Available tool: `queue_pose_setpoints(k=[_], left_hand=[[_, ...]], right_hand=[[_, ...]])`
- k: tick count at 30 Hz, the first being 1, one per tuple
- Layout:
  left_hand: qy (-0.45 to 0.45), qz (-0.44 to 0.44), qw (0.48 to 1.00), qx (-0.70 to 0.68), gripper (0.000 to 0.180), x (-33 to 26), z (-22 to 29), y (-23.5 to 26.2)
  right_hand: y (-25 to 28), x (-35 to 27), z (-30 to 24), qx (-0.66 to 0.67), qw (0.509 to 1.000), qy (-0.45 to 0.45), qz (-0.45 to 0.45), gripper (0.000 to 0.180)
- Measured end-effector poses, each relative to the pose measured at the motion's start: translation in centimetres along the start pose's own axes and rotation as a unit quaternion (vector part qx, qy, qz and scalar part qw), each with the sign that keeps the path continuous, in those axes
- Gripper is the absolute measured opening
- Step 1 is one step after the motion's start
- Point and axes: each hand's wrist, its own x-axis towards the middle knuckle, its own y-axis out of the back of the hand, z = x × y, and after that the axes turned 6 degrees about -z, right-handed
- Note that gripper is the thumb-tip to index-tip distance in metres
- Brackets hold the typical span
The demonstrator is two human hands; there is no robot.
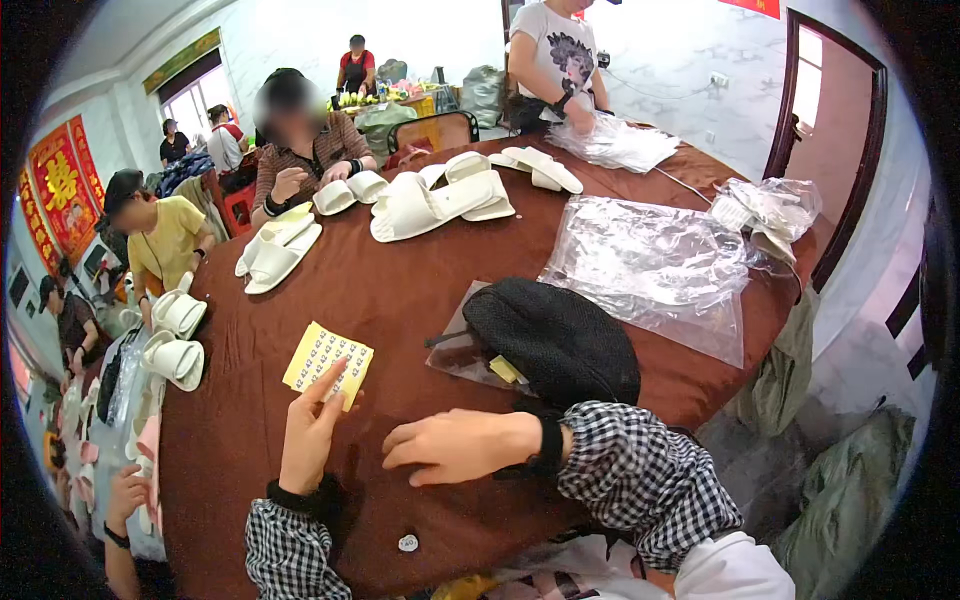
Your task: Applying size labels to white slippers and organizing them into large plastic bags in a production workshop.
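Observation:
My left hand pinches a small stack of yellow sticker sheets, printed with rows of small dark marks, above the brown cloth. To its right, my right hand stretches across with bent, slightly parted fingers and holds nothing that I can see. Both forearms wear black-and-white checked sleeves with dark cuffs. A small round white sticker lies on the cloth nearer me. Beyond my right hand rests a black mesh cap, partly on a clear plastic bag, with a small yellow piece beside it.
White slippers lie across the brown-covered table, and more slippers stand at its left edge. Clear plastic bags spread at the right. Co-workers sit or stand around the table; one hand reaches in at lower left.

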Motion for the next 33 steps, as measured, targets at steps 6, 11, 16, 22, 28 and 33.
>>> queue_pose_setpoints(k=[6,11,16,22,28,33], left_hand=[[-0.099,0.074,0.977,0.174,0.041,-0.7,-1.3,1.5],[-0.164,0.125,0.909,0.362,0.044,-0.7,-2.4,2.9],[-0.133,0.118,0.915,0.363,0.043,-0.9,-2.9,3.2],[-0.119,0.120,0.883,0.439,0.044,-1.3,-2.8,2.7],[-0.121,0.147,0.871,0.453,0.045,-1.2,-2.8,3.2],[-0.087,0.162,0.879,0.439,0.042,-1.2,-3.0,3.8]], right_hand=[[8.0,0.2,1.3,-0.004,0.971,0.015,0.240,0.019],[15.2,1.6,9.7,-0.094,0.938,-0.173,0.286,0.023],[19.5,2.9,19.8,-0.003,0.915,-0.252,0.316,0.027],[18.9,5.6,29.3,-0.103,0.897,-0.283,0.323,0.027],[18.1,6.8,32.0,-0.091,0.918,-0.286,0.259,0.034],[17.4,7.5,28.9,0.001,0.941,-0.291,0.171,0.037]])
